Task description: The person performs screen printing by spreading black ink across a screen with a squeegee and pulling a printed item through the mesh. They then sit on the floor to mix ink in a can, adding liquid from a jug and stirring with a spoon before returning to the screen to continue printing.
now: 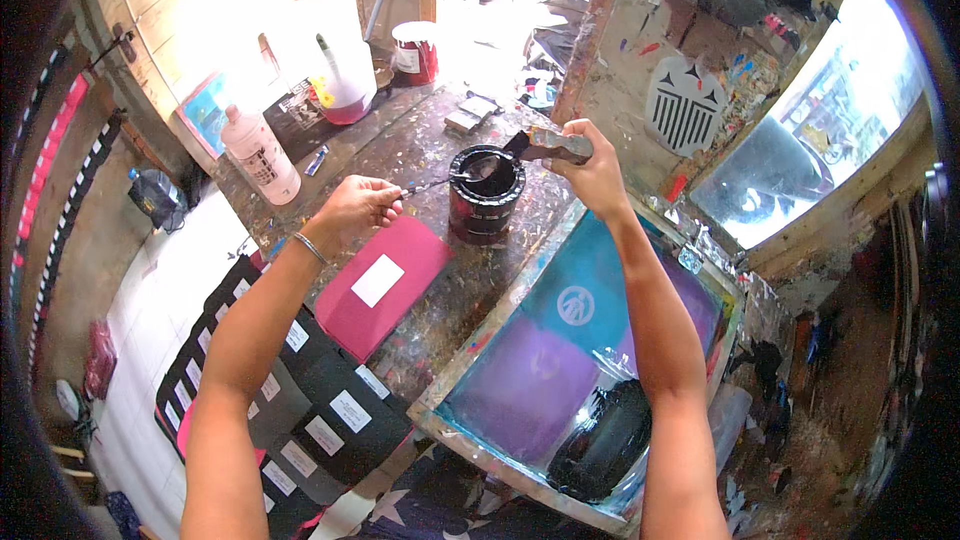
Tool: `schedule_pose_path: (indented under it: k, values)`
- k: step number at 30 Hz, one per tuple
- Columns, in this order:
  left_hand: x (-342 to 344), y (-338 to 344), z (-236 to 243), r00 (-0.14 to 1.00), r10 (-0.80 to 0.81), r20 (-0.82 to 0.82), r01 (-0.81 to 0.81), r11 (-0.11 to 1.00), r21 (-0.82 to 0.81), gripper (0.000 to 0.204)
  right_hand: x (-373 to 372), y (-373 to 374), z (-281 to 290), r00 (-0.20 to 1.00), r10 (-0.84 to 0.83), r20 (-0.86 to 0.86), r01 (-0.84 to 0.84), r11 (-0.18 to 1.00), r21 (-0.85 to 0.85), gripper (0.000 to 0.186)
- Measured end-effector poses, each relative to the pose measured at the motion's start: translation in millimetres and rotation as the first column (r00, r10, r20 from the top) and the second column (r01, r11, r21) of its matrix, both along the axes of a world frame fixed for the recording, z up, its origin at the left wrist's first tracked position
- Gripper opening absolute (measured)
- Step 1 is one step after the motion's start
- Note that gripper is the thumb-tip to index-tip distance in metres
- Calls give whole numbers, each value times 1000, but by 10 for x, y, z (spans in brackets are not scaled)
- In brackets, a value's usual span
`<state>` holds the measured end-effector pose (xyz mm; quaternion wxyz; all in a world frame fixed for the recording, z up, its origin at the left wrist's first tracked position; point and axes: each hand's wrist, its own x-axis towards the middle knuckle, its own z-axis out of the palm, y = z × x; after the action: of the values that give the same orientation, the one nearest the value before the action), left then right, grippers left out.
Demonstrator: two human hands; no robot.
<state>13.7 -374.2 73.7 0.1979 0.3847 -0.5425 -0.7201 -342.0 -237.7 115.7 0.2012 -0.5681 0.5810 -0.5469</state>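
Note:
My left hand (360, 204) pinches the end of a thin spoon-like tool (428, 186). Its other end reaches over the mouth of an ink-smeared black jar (484, 212), and its tip is hard to make out against the dark ink. On the jar's right side, my right hand (592, 172) grips a small squeegee (556, 146) by its worn wooden handle. Its black-coated blade end points at the jar's rim; I cannot tell whether they touch. Below my right forearm lies a framed printing screen (530, 380), teal and purple, with a pool of black ink (605, 440) at its near end.
A pink fabric piece (418, 252) with a white label lies on the stained table. Black labelled pieces (335, 380) overlap at the near left. Farther back stand a pink bottle (262, 155), a whitish tub (345, 90) and a red-and-white bucket (415, 55).

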Motion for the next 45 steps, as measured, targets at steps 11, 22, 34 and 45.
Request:
schedule_pose_path:
  k: [11,22,34,45]
  values:
    - [-28,-28,-122,995,21,-99,-16,999,52,11,44,-187,-98,996,-3,-85,-2,999,-50,40]
    - [-49,-12,-309,985,32,-167,-17,996,87,14,41,-286,-175,977,13,-214,-47,987,-154,35]
    - [-75,-32,-459,968,28,-251,-4,995,95,15,-15,-365,-146,905,51,-423,-165,957,-239,27]
    - [-75,-29,-457,965,42,-260,-27,998,60,13,-168,-564,-36,746,2,-666,-260,922,-287,38]
